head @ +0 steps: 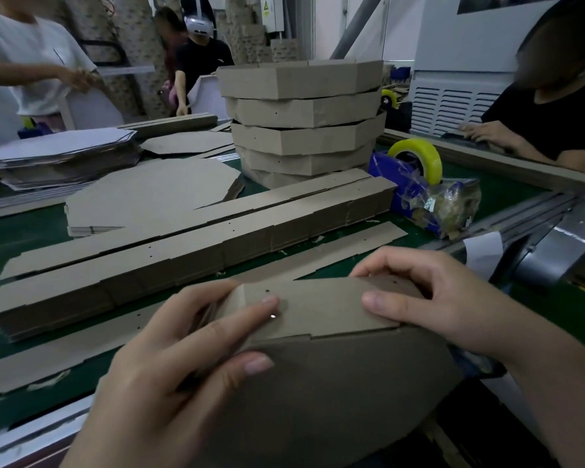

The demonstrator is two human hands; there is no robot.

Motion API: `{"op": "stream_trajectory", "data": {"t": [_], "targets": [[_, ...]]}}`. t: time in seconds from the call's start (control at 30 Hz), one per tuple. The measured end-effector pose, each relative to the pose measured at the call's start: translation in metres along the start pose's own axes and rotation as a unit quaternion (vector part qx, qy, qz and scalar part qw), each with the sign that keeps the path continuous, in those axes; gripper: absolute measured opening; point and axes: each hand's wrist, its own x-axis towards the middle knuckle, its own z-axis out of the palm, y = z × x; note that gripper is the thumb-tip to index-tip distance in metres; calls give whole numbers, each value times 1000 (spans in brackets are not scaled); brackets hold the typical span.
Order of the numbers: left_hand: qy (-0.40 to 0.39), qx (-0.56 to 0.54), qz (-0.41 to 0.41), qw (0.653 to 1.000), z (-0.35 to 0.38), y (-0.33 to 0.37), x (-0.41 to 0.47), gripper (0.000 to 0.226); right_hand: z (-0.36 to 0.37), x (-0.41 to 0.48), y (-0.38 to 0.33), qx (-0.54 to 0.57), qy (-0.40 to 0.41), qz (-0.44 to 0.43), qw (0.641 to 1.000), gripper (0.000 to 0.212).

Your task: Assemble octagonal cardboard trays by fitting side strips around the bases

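Close to me, tilted up off the table edge, is an octagonal cardboard base (345, 393). A brown side strip (321, 309) with small punched holes is folded along its far edge. My left hand (169, 373) grips the left part, thumb on the base and fingers on the strip. My right hand (439, 298) pinches the strip's right end, thumb on its face and fingers curled over the top. Piles of flat side strips (190, 251) lie just beyond on the green belt (17, 238).
A stack of assembled octagonal trays (304, 123) stands at the back middle. Flat octagonal bases (149, 194) and a white-faced pile (58, 157) lie to the left. A blue tape dispenser with a yellow roll (419, 163) sits at the right. Other people work around the table.
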Motion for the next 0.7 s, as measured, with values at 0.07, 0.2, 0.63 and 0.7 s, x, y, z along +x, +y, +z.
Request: {"op": "stream_trajectory", "data": {"t": [0.07,0.2,0.63,0.7], "targets": [[4,-7,-9,1000,-1,-7,-3,40,8,1,0,-12,12,-4,1000,31],[-3,-32,-14,999,-7,-11,-6,37,17,3,-3,-42,31,-17,998,30],[-145,144,82,975,1,13,33,37,28,9,-6,5,30,-50,998,25],[-140,131,75,979,3,13,32,36,23,10,0,68,23,-29,997,24]]}}
